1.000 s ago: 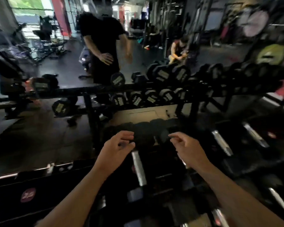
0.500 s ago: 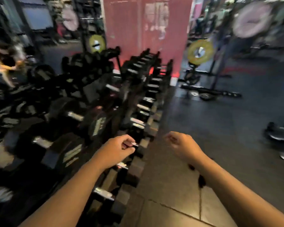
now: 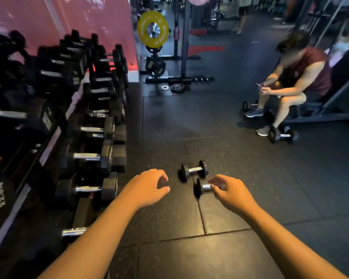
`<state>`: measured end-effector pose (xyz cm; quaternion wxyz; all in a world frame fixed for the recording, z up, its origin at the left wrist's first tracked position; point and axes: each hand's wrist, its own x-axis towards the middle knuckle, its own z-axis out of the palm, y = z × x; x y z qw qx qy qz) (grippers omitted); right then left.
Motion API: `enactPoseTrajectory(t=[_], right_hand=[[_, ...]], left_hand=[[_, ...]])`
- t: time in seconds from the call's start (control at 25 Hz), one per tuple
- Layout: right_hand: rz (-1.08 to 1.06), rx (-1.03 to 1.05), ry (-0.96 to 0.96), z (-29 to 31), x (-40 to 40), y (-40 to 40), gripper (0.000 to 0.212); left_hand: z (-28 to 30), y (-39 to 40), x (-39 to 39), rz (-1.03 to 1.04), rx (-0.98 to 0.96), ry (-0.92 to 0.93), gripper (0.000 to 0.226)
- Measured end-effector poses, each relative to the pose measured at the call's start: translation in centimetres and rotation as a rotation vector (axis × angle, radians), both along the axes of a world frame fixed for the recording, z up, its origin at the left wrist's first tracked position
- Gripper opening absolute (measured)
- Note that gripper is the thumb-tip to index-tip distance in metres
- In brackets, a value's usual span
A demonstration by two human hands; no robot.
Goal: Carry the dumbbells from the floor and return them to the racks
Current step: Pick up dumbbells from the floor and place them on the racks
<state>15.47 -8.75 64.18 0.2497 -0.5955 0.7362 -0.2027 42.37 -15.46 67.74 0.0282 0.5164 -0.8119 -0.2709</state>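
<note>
Two small black dumbbells with chrome handles lie on the dark rubber floor just ahead of me. The farther dumbbell (image 3: 194, 170) lies free. The nearer dumbbell (image 3: 201, 188) is partly hidden behind my right hand (image 3: 231, 193), whose curled fingers hover over its handle; I cannot tell whether they touch it. My left hand (image 3: 149, 187) floats to the left of both, empty, fingers loosely curled and apart. The dumbbell rack (image 3: 93, 129) runs along my left side, filled with larger black dumbbells.
A person in a maroon top sits on a bench (image 3: 318, 111) at the right, with another dumbbell (image 3: 282, 135) by their feet. A squat rack with a yellow plate (image 3: 153, 29) and loose small plates (image 3: 176, 88) stands ahead. A pink wall backs the rack.
My view has swung right, from facing the rack to looking along it at the floor. The two small dumbbells have come into sight under my hands. Both hands stay empty.
</note>
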Motion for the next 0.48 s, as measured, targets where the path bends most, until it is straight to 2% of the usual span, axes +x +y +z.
enactPoseTrajectory(t=[0.12, 0.24, 0.4, 0.48], right_hand=[[-0.037, 0.021, 0.000, -1.9, -1.9, -2.0, 0.015], [-0.063, 0.029, -0.012, -4.1, -5.4, -4.2, 0.018], [-0.104, 0.094, -0.022, -10.3, -13.8, -9.5, 0.023], [-0.126, 0.143, -0.052, -14.0, -18.0, -12.9, 0.027]], left_hand=[[-2.5, -3.9, -3.9, -0.030, -0.015, 0.033, 0.026], [-5.6, -7.0, -9.4, -0.081, 0.026, -0.026, 0.026], [-11.3, -12.3, -19.5, -0.146, 0.115, -0.118, 0.030], [-14.7, -14.7, -24.1, -0.105, 0.133, -0.142, 0.033]])
